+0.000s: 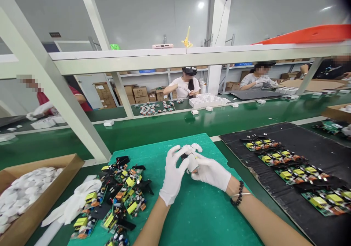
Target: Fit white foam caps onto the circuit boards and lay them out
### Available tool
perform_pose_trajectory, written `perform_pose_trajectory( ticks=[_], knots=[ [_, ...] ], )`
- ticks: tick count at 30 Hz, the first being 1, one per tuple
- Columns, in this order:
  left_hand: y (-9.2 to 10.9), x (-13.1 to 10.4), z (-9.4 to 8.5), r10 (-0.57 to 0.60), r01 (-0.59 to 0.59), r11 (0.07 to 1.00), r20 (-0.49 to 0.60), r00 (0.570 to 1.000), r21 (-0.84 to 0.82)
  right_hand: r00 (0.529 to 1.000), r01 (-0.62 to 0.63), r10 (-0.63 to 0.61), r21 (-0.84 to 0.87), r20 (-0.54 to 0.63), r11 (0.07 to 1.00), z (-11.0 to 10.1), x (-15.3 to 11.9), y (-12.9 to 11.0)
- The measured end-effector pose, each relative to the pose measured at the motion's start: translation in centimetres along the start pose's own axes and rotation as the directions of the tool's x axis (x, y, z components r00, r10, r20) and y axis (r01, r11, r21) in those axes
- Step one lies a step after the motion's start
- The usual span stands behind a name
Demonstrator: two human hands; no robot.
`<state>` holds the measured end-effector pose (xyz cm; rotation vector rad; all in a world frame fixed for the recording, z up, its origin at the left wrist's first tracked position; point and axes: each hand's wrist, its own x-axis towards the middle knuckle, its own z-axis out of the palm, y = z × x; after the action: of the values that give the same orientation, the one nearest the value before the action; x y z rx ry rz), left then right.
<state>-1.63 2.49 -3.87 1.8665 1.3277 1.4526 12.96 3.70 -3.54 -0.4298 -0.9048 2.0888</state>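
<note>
Between my gloved hands, above the green mat (203,216), is a small white plastic housing (193,163); something dark shows at its left side. My left hand (174,173) pinches it from the left with thumb and fingers. Around its right side close the fingers of my right hand (211,171), partly hiding it. Small white pieces (196,147) lie on the mat just beyond my fingers. To the left of my left hand is a loose heap of circuit boards (128,191) with yellow transformers and black flaps.
At left stand a cardboard box (65,180) of white parts and loose white gloves (75,202). Rows of circuit boards (298,171) lie on a black mat (236,140) at right. Beyond runs a green conveyor (164,125) with white housings; several co-workers sit across it. A shelf frame (137,64) spans overhead.
</note>
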Motion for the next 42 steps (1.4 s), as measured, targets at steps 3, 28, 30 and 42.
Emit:
perform_pose_trajectory(
  ticks=[3,28,30,42],
  knots=[
    [-0.1,0.3,-0.3,-0.084,0.084,0.994,0.006,0.996,-0.073,0.998,-0.042,0.043,-0.036,0.039,0.998,0.2,-0.2,0.1],
    [-0.4,0.8,0.1,-0.225,0.263,0.869,0.14,0.964,-0.418,1.0,0.017,-0.015,-0.242,0.008,0.97,0.9,-0.3,0.4],
    [-0.5,0.9,0.3,-0.233,0.268,0.867,0.133,0.963,-0.421,1.0,0.011,-0.012,-0.223,-0.002,0.975,0.7,-0.2,0.5],
    [-0.2,0.1,1.1,-0.201,0.222,0.878,0.094,0.975,-0.424,1.0,-0.014,0.014,-0.186,0.001,0.982,0.7,0.2,0.8]
  ],
)
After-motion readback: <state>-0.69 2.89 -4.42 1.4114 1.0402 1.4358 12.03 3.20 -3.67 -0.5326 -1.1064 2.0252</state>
